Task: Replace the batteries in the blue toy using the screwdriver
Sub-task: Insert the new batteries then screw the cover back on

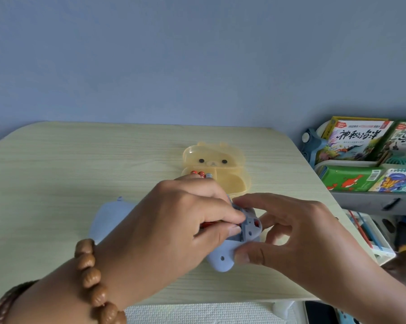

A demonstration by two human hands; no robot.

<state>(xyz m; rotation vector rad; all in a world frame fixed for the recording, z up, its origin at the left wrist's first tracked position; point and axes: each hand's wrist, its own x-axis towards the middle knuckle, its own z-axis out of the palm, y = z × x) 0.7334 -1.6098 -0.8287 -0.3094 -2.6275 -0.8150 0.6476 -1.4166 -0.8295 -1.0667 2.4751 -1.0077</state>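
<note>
The blue toy (pixel 222 258) lies on the table (pixel 57 174) under both my hands, its open battery compartment (pixel 251 226) facing up. My left hand (pixel 185 213) curls over the toy and pinches a red battery (pixel 209 224) at the compartment. My right hand (pixel 288 228) grips the toy's right side, thumb on its lower edge and fingertips on the top. Behind them stands an open yellow bear-shaped box (pixel 220 169) with red and silver batteries (pixel 201 174) in it. No screwdriver is in view.
A pale blue piece (pixel 108 218) lies on the table left of my hands. Right of the table a grey shelf (pixel 365 199) holds picture books (pixel 358 139). The table's front edge runs just below my wrists.
</note>
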